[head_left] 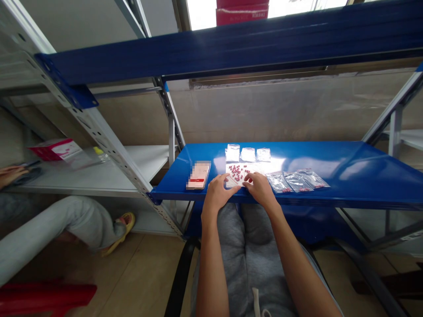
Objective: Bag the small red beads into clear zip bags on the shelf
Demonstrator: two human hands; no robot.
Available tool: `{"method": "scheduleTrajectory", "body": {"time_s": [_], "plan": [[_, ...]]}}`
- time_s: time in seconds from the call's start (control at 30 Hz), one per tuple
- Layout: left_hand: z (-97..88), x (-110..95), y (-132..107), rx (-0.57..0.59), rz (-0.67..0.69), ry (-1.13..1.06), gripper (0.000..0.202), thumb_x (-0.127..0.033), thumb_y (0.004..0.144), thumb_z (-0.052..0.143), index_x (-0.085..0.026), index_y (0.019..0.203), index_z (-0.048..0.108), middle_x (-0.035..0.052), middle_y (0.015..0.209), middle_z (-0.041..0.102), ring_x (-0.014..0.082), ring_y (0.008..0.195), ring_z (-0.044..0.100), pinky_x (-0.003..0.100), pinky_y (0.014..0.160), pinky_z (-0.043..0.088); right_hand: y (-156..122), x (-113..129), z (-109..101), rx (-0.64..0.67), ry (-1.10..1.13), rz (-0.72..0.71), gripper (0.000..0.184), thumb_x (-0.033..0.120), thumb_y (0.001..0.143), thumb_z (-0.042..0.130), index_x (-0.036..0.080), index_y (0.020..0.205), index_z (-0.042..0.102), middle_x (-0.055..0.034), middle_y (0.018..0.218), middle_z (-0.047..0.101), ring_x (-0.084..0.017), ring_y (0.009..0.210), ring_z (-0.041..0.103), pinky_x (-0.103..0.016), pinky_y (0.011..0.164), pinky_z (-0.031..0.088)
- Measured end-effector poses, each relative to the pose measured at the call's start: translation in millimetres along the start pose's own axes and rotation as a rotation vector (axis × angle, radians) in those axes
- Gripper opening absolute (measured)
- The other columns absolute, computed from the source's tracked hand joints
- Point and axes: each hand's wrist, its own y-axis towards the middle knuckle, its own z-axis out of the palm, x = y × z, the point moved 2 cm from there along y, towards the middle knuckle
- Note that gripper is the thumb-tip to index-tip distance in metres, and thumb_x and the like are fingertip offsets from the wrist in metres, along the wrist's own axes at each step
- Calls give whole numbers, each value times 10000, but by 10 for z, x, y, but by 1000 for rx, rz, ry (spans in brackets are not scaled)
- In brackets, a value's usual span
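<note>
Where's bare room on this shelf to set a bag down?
Bare blue metal shelf runs right of the clear plastic bags with red contents; a smaller patch lies between the blurred pale item and the row of small clear bags. Crowded: left hand and right hand on the white sheet of red pieces.

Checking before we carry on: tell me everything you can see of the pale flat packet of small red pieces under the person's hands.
The pale flat packet looks like clear plastic, though glare makes that uncertain. It lies flat on the blue metal shelf, holding many small red pieces in a loose scatter, too small to identify. A white corner shows at its near left. The left hand and right hand touch its near edge.
</note>
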Motion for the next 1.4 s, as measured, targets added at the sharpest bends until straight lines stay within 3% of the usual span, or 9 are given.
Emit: {"method": "scheduleTrajectory", "body": {"time_s": [0.2, 0.47, 0.73, 0.83, 1.0, 1.23, 1.4], "plan": [[-12, -5, -4, -7, 11, 9, 540, -420, 813, 798, -159, 1265, 660, 92, 1074, 722, 238, 991, 689, 349, 902, 542, -28, 26, -60, 72, -65, -31, 102, 279, 912, 675, 194, 860, 697, -57, 849, 675, -201, 828, 602, -290, 746, 390], [-9, -14, -6, 0, 16, 23, 527, -400, 814, 796, -152, 1261, 664, 91, 1057, 721, 239, 986, 686, 352, 906, 538, -36, 41, -82, 155, -96, -75, 102, 246, 925, 651, 189, 853, 694, -75, 882, 709, -201, 834, 616, -282, 716, 373], [-8, -100, -6, 67, 5, -20, 570, -367, 772, 837, -188, 1285, 665, 81, 1110, 726, 250, 1032, 684, 363, 955, 531, -4, 129, -193, -24, 251, -42, 223, 301, 915, 615, 190, 722, 626, -17, 671, 646, -161, 643, 542, -268, 638, 368], [11, -146, 1, 82, 22, -69, 565, -337, 767, 843, -194, 1284, 667, 81, 1143, 730, 244, 1030, 687, 353, 949, 534, -10, 231, -213, -9, 348, -72, 262, 360, 928, 580, 190, 738, 639, -13, 663, 640, -160, 645, 538, -263, 622, 367], [9, -164, 5, 81, 33, -123, 546, -325, 770, 837, -192, 1273, 673, 79, 1161, 731, 227, 996, 693, 335, 915, 548, -8, 309, -206, 25, 324, -94, 386, 408, 968, 501, 190, 676, 629, -15, 629, 611, -160, 635, 515, -267, 605, 346], [-34, -121, -10, 45, -14, -82, 568, -371, 770, 840, -167, 1272, 673, 85, 1118, 735, 228, 970, 691, 342, 905, 553, 3, 62, -174, -98, 238, -38, 145, 241, 893, 582, 184, 826, 697, -45, 778, 706, -183, 737, 616, -276, 712, 414], [-34, -58, -17, 27, -16, -58, 573, -417, 782, 828, -184, 1280, 666, 89, 1130, 730, 237, 979, 690, 358, 907, 559, 16, -116, -54, -54, 104, 23, 117, 188, 878, 595, 178, 894, 710, -53, 803, 713, -192, 765, 636, -287, 737, 422]]}}
